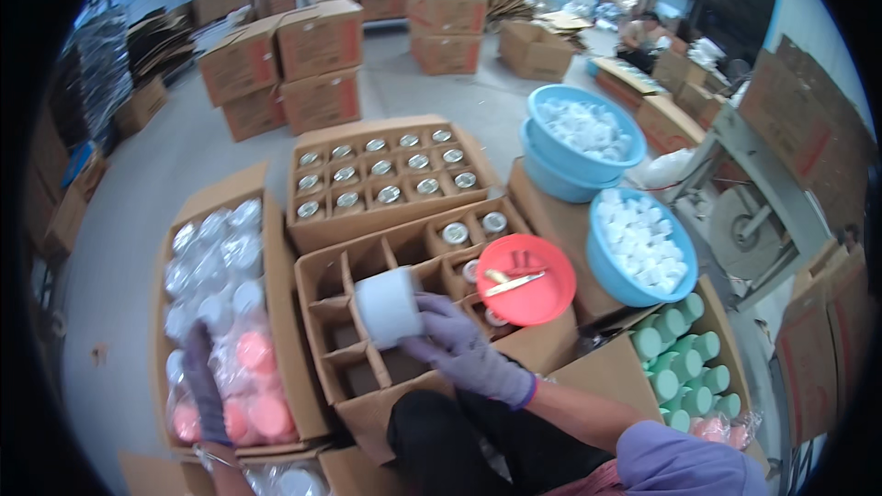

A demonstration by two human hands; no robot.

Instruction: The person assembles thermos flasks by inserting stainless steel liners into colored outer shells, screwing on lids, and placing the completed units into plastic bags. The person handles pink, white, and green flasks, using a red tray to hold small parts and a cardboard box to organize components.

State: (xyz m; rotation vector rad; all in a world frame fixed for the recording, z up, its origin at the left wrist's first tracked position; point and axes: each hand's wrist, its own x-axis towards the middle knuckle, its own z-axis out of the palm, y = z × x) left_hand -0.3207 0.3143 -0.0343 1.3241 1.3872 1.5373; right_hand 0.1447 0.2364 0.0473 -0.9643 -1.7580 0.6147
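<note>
My right hand (467, 349), in a grey-purple glove, is closed on a pale blue-white cylinder (388, 307), gripping its right side. The cylinder lies tilted over the compartments of an open divided carton (367, 424) in front of me. My gloved left hand (206, 381) reaches over a long carton (292, 331) on the left, fingers stretched out among its contents. In that carton are clear-wrapped pale cups (213, 253) and pink ones (255, 352). Whether the left fingers touch a cup is hard to make out. A few silver-topped items (455, 233) stand in the divided carton's far compartments.
A red round tray (549, 298) with a small knife (514, 284) rests on the divided carton. Beyond it stands a filled carton (303, 231). Blue basins (597, 262) and green-lidded items (687, 365) are on the right. Stacked boxes (322, 41) stand behind; a person (640, 37) sits far right.
</note>
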